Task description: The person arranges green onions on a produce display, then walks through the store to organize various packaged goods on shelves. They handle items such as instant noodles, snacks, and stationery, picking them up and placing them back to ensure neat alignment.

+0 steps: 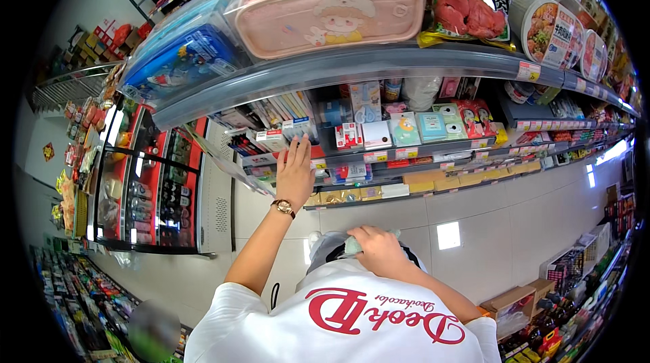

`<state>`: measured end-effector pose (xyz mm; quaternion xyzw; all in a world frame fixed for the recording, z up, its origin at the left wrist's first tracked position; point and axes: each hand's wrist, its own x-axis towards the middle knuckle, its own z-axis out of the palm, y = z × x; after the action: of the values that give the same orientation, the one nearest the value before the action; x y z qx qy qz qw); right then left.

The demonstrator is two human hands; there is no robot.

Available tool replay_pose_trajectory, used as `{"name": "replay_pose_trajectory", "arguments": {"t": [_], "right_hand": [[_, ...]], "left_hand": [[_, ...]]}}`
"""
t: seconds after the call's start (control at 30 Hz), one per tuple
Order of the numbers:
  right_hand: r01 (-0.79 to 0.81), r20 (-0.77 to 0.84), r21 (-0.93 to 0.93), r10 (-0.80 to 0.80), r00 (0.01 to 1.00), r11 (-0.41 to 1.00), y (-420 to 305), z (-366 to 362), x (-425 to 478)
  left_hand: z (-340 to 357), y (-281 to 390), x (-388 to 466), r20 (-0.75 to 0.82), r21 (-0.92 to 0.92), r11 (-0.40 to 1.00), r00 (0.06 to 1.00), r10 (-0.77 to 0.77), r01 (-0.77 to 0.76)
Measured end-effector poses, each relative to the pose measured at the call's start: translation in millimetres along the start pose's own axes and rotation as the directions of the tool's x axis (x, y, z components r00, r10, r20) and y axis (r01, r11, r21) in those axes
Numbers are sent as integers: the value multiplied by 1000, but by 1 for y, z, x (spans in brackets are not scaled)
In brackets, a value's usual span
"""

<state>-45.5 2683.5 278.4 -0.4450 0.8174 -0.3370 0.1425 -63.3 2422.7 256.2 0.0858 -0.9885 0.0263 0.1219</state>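
My left hand (296,170), with a watch (284,206) on its wrist, reaches to the stationery shelf with fingers stretched out. Its fingertips lie over the front of a blue-and-white box (298,126); whether they touch it I cannot tell. A white box with a red marking (270,138) stands just left of it, beside several pens (245,143). Upright booklets (282,106) are lined up behind. At my waist, my right hand (380,247) holds a crumpled pale green cloth (352,246), partly hidden by the fingers.
An upper shelf edge (325,71) juts out above my left hand, carrying a pink pencil case (330,12) and a blue case (185,58). Small packaged goods (403,128) fill the shelf to the right. A glass-doored drinks cooler (152,180) stands left. Cartons (513,307) sit behind me at right.
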Motion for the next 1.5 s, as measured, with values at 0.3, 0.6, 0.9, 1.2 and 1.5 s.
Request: {"name": "replay_pose_trajectory", "arguments": {"t": [0.3, 0.6, 0.9, 1.2, 1.5], "right_hand": [[-65, -39, -7, 65, 997, 998, 38, -23, -43], [-202, -145, 3, 200, 969, 979, 48, -41, -73], [-268, -259, 28, 266, 929, 963, 51, -49, -88], [-337, -288, 130, 361, 887, 932, 56, -55, -112], [-385, -396, 195, 431, 811, 902, 66, -59, -136]], "left_hand": [[-98, 108, 41, -451, -191, 951, 882, 135, -243], [-169, 159, 131, -599, -73, 933, 763, 243, -354], [-156, 183, 146, -525, -76, 935, 811, 257, -345], [-154, 203, 151, -616, -96, 920, 749, 244, -379], [-163, 273, 174, -646, -124, 814, 669, 368, -568]]}}
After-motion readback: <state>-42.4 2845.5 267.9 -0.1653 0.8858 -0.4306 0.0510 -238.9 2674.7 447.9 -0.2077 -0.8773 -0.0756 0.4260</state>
